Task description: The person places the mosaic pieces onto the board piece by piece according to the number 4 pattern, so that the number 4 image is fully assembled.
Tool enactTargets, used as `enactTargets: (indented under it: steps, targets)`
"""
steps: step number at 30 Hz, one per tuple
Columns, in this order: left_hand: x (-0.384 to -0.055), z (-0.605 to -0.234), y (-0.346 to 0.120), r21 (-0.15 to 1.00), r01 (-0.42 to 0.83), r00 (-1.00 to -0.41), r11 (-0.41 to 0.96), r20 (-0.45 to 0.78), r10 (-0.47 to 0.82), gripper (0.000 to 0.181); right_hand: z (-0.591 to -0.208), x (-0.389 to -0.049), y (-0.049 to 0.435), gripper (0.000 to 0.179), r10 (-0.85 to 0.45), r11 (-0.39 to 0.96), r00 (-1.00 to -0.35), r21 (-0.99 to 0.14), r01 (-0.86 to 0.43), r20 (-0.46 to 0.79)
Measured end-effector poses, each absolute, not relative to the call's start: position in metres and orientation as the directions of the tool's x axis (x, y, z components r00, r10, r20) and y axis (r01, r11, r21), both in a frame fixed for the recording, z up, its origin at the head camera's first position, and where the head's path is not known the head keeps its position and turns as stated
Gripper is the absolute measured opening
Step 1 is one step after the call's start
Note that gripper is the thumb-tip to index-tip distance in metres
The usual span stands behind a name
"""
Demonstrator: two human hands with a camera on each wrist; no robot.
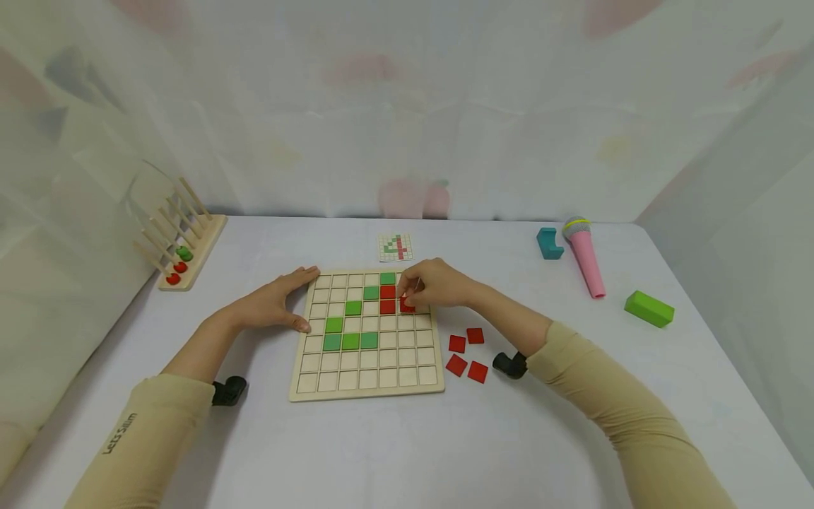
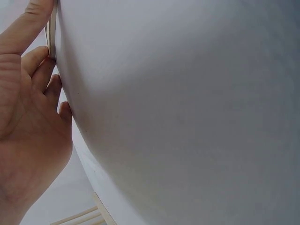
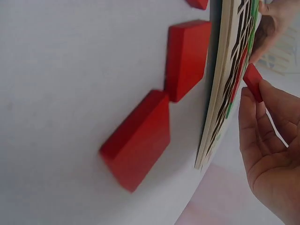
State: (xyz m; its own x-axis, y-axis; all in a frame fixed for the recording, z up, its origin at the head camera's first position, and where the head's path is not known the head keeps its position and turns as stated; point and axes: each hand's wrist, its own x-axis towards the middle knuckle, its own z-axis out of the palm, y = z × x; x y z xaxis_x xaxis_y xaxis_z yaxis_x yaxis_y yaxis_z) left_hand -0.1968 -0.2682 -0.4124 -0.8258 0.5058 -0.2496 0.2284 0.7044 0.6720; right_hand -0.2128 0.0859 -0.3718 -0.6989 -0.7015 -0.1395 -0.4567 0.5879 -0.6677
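A square wooden grid board [image 1: 367, 393] lies flat on the white table. Green tiles [image 1: 352, 308] fill several of its cells in a hooked line, and two red tiles [image 1: 387, 300] sit one below the other under the top green one. My right hand [image 1: 439, 284] pinches another red tile [image 3: 253, 82] between thumb and fingers, over the board's upper right part. At the board's left edge my left hand [image 1: 270, 300] lies with fingers spread, thumb and fingertips against the rim. Several loose red tiles [image 1: 475, 336] lie right of the board.
Behind the board lies a small pattern card [image 1: 396, 248]. A wooden peg rack [image 1: 202, 244] with red and green beads stands at the back left. To the right are a teal block [image 1: 549, 243], a pink toy microphone [image 1: 586, 261] and a green block [image 1: 649, 309].
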Motion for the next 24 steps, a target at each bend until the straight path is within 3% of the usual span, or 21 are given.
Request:
enactTargets:
  steps: [7, 24]
  targets:
    - [-0.197, -0.411, -0.268, 0.682, 0.22, -0.824, 0.698, -0.252, 0.506, 0.118, -0.373, -0.207, 0.073, 0.015, -0.707, 0.586, -0.688, -0.679, -0.444, -0.161]
    - [-0.197, -0.413, -0.267, 0.683, 0.227, -0.825, 0.694, -0.244, 0.51, 0.119, -0.378, -0.196, 0.056, 0.008, -0.649, 0.633, -0.744, -0.656, -0.411, -0.159]
